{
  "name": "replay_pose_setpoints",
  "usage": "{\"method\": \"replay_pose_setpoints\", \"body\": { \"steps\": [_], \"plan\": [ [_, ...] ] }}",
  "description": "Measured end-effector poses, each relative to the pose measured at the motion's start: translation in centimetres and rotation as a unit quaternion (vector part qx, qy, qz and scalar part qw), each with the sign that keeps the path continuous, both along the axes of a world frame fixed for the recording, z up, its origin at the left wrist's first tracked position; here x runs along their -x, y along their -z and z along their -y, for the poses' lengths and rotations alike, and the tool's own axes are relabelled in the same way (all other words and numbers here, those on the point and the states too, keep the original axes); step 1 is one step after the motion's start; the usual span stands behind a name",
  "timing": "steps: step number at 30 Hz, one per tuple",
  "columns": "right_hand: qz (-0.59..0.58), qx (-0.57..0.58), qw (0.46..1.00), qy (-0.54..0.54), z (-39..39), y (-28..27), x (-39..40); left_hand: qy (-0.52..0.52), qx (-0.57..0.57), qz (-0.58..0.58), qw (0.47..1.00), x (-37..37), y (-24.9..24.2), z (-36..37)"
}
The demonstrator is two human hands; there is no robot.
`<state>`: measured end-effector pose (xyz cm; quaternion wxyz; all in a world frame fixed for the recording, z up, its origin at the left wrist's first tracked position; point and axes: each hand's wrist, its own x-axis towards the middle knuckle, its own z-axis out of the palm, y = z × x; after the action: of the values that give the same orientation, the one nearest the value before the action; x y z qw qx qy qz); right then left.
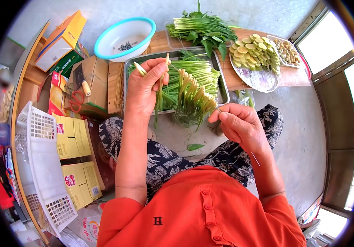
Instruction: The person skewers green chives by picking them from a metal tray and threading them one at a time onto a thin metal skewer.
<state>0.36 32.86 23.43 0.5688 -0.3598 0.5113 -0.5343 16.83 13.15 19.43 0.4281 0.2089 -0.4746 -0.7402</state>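
My left hand (pixel 149 80) is closed on several pale-ended green stalks, their leaves hanging below it. My right hand (pixel 238 121) pinches a thin skewer (pixel 255 159), whose rear end sticks out under the palm. A row of pale-tipped green stalks (pixel 195 96) hangs threaded on the skewer between my two hands. Behind them a metal tray (pixel 225 91) holds more long green stalks (pixel 201 72). The skewer's far tip is close to my left fingers; whether it pierces a stalk there I cannot tell.
A blue-rimmed bowl (pixel 99 43), leafy greens (pixel 203 26), a plate (pixel 263 82) of skewered round slices and a small tray (pixel 286 51) of skewered pieces stand behind. At the left are a cleaver (pixel 79 76), red scissors (pixel 76 101), boxes (pixel 72 136) and a white rack (pixel 41 156).
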Motion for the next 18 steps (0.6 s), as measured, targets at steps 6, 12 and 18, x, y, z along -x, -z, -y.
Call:
{"method": "replay_pose_setpoints", "body": {
  "steps": [6, 12, 18],
  "plan": [
    [-0.004, -0.009, 1.000, -0.005, 0.0, -0.2, 0.1, 0.020, 0.013, 0.022, 0.999, -0.6, 0.2, 0.3],
    [-0.005, -0.006, 1.000, -0.009, 0.3, 0.0, -0.1, 0.056, 0.021, 0.062, 0.996, -1.1, -0.1, 0.1],
    [-0.004, -0.003, 1.000, -0.012, 0.9, 0.3, -0.2, 0.078, 0.015, 0.083, 0.993, -0.6, -0.3, -0.7]
  ]
}}
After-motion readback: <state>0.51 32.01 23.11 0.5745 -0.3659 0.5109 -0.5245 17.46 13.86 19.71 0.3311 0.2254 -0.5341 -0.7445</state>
